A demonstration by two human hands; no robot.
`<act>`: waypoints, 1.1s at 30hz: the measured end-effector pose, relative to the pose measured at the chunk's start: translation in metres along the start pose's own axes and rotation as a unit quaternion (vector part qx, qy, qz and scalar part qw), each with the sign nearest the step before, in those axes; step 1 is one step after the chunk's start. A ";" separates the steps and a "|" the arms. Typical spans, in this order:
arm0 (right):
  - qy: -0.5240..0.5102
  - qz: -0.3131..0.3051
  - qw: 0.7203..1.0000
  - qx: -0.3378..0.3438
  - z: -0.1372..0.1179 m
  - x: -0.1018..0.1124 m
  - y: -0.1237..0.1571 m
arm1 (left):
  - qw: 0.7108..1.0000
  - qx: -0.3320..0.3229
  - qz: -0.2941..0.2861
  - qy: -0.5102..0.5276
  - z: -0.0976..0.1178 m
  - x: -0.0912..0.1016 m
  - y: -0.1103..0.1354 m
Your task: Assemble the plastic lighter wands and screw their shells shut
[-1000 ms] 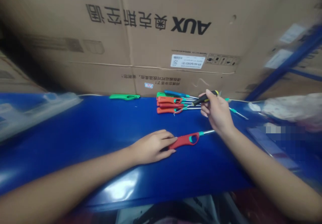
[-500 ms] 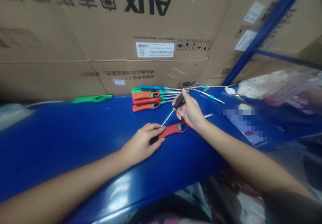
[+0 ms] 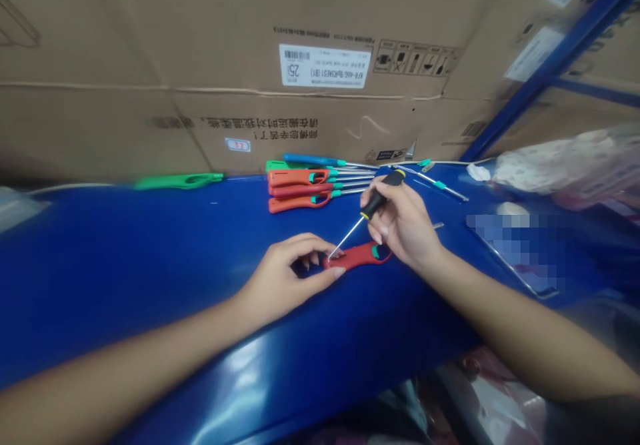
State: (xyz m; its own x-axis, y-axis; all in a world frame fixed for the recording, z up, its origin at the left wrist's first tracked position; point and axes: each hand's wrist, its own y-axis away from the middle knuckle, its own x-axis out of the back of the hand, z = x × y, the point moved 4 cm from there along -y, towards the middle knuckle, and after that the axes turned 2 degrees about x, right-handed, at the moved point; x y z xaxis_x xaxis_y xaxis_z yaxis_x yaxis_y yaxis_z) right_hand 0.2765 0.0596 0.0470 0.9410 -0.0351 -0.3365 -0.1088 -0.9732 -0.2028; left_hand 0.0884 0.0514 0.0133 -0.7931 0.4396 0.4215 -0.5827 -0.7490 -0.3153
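Observation:
A red long-neck lighter [image 3: 356,257] with a teal trigger lies on the blue tabletop, its metal neck partly behind my right hand. My left hand [image 3: 293,268] grips the butt end of its handle between thumb and fingers. In my right hand [image 3: 403,221] is a screwdriver [image 3: 383,195] with a black and yellow handle, fingers wrapped round it. Its thin shaft slants down to the left, and the tip meets the lighter's handle near my left fingertips. Behind them, several red and orange lighters [image 3: 300,190] lie in a pile with a blue one [image 3: 310,159] on top.
A green handle piece [image 3: 179,181] lies at the back left. A loose metal neck with a teal part [image 3: 440,185] is right of the pile. A phone [image 3: 515,258], partly blurred out, lies at right. A cardboard box [image 3: 200,45] walls the back of the blue table [image 3: 150,258].
The view has shifted, so the objects appear further right. My left fingers have opened a little away from the lighter's end, and the screwdriver tip now shows on the handle.

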 end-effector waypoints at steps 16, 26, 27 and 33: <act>0.025 -0.001 1.000 0.015 -0.004 0.002 -0.003 | 1.000 0.000 0.024 0.005 0.003 0.003 0.000; 0.067 -0.036 0.996 0.036 -0.011 -0.004 0.005 | 0.999 -0.033 0.013 -0.021 0.001 0.000 0.003; 0.075 -0.049 0.995 0.046 -0.012 -0.004 0.006 | 0.999 -0.037 0.011 -0.024 0.001 -0.001 0.003; 0.115 -0.096 0.986 0.066 -0.018 -0.008 0.018 | 0.995 -0.077 -0.029 -0.048 0.005 -0.003 0.005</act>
State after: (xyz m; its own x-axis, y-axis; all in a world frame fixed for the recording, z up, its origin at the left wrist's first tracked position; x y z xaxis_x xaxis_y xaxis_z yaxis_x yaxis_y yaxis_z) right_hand 0.2729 0.0383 0.0630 0.9944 0.0825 -0.0655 0.0530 -0.9292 -0.3657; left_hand 0.0889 0.0437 0.0140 -0.7407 0.4257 0.5197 -0.6537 -0.6353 -0.4113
